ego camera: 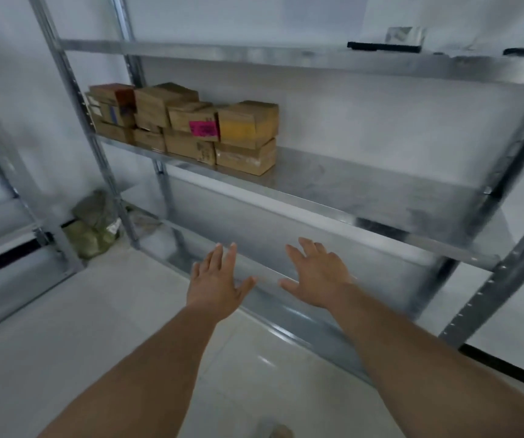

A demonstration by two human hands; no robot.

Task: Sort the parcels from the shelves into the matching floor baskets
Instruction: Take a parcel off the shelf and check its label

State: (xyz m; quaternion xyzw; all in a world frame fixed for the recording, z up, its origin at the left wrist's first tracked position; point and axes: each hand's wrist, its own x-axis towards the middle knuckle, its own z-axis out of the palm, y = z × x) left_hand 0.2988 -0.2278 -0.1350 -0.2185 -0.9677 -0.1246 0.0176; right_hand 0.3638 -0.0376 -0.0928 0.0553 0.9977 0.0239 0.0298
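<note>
Several brown cardboard parcels (188, 128) stand stacked at the left end of the middle shelf (365, 191) of a metal rack. One parcel carries a pink label (203, 129), another a yellow face (237, 127). My left hand (215, 279) and my right hand (317, 273) reach forward side by side below that shelf, fingers spread and straight, holding nothing. Both hands are well below and to the right of the parcels. No floor basket is in view.
The top shelf (254, 53) holds flat black items (384, 45) at the right. A green-grey bag (95, 226) lies on the floor by the rack's left post. A second rack (8, 216) stands at the left. The floor is pale tile (96, 311).
</note>
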